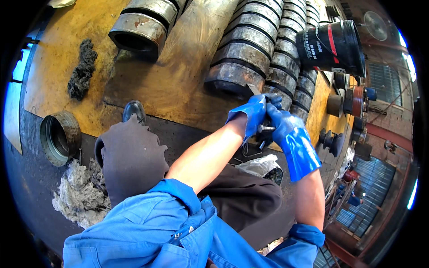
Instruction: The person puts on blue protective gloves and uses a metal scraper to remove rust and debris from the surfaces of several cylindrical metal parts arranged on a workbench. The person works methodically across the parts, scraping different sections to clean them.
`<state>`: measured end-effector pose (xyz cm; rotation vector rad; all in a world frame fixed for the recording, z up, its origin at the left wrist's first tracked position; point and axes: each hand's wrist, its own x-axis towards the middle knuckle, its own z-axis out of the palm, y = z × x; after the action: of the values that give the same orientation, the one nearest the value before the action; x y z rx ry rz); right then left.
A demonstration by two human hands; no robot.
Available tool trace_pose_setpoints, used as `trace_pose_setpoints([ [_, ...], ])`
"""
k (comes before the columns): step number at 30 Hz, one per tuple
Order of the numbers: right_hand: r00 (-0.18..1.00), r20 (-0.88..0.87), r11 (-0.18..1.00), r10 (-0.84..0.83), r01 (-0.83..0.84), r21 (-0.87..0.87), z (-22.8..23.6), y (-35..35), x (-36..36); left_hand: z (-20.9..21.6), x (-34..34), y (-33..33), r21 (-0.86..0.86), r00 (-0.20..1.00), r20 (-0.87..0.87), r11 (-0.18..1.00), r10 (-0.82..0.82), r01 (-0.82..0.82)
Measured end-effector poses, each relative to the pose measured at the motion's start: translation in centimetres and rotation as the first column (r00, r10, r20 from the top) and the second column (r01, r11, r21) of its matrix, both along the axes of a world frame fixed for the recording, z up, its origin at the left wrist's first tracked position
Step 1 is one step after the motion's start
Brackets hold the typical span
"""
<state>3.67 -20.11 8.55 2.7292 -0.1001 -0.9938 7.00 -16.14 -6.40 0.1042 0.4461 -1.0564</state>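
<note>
Both of my hands wear blue rubber gloves and come together in front of the nearest row of metal rings (241,54). My left hand (254,114) is closed, and a flat grey metal tip (253,90) sticks out past its fingers toward the end ring. My right hand (286,123) presses against it with bent fingers. A short bolt-like metal end (267,128) juts out below, between the gloves. Most of what the hands grip is hidden by the gloves, so I cannot tell whether these metal parts belong together.
More ring rows (286,60) stand to the right, under a black bucket (330,48) with a red stripe. Another ring stack (143,29) lies at the far left. Dark fibre waste (82,69), a loose ring (60,137), pale fibre waste (82,192) and a plastic bag (257,165) lie about.
</note>
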Motion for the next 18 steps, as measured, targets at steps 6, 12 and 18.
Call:
trace_pose_setpoints([
  [6,0.993,-0.113,1.0,0.017,-0.016,0.005,0.9,1.0,2.1,0.2,0.5,0.1,-0.011,0.985,-0.17,1.0,0.011,-0.013],
  [12,0.995,-0.093,0.999,0.034,-0.033,0.007,1.2,1.3,2.4,-0.1,0.2,0.0,-0.062,0.992,-0.104,0.996,-0.068,0.061],
  [18,0.996,-0.062,0.997,0.071,-0.07,0.019,0.8,2.1,2.8,-1.0,0.9,0.2,-0.046,0.993,-0.117,0.999,-0.018,0.012],
])
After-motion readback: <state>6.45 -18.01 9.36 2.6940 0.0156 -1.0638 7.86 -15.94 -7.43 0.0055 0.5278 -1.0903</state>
